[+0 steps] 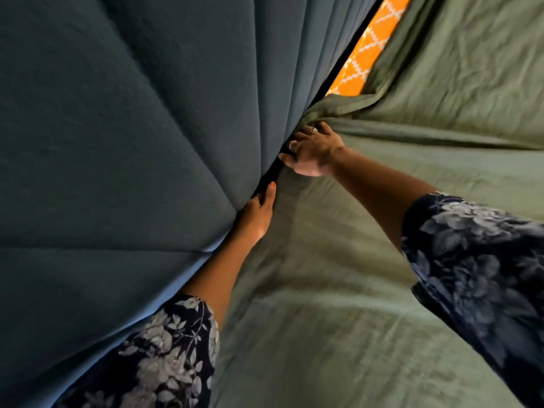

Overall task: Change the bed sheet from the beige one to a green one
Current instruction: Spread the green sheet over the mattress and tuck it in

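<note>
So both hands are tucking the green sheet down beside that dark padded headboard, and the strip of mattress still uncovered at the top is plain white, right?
Not quite. In the head view the uncovered mattress strip is orange with a white lattice pattern, not plain white. The rest holds: the left hand and right hand work the green sheet in at the dark padded headboard.

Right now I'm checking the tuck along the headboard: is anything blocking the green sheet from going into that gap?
Nothing visible blocks it. Both the left hand and right hand press the green sheet into the gap beside the dark padded headboard. Farther along, orange patterned mattress is uncovered.
</note>
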